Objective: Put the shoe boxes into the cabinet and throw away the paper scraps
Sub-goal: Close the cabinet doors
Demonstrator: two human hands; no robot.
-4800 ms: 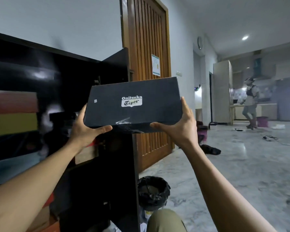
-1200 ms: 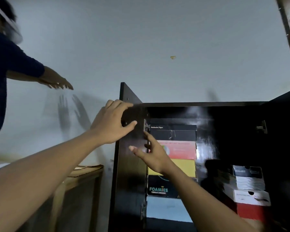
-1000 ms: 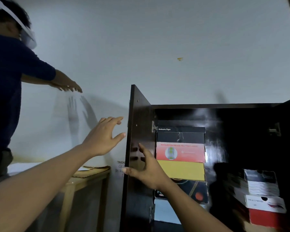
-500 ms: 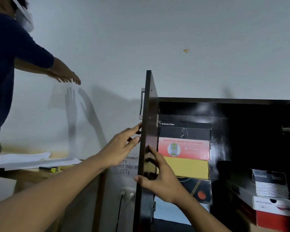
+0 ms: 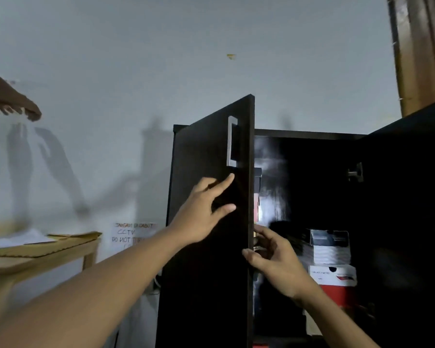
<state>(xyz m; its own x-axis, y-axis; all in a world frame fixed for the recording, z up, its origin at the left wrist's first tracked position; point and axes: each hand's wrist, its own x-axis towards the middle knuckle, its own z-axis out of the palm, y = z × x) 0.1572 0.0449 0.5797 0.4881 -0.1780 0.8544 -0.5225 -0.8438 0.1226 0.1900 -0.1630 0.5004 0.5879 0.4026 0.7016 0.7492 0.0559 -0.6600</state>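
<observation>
The black cabinet stands in front of me with its left door swung halfway across the opening. My left hand lies on the door's outer face just below the silver handle, fingers spread. My right hand grips the door's free edge, thumb in front and fingers behind. Inside on the right sits a stack of shoe boxes, black-and-white on top and red below. Of the left stack only a sliver of boxes shows past the door.
The cabinet's right door hangs wide open. A wooden table with papers stands at the left, and another person's hand reaches over it. A handwritten note is on the wall. A wooden door frame rises at top right.
The left door has swung across and now covers the left stack of boxes. My left hand went from behind the door to its outer face. My right hand slid from the inner face to the edge.
</observation>
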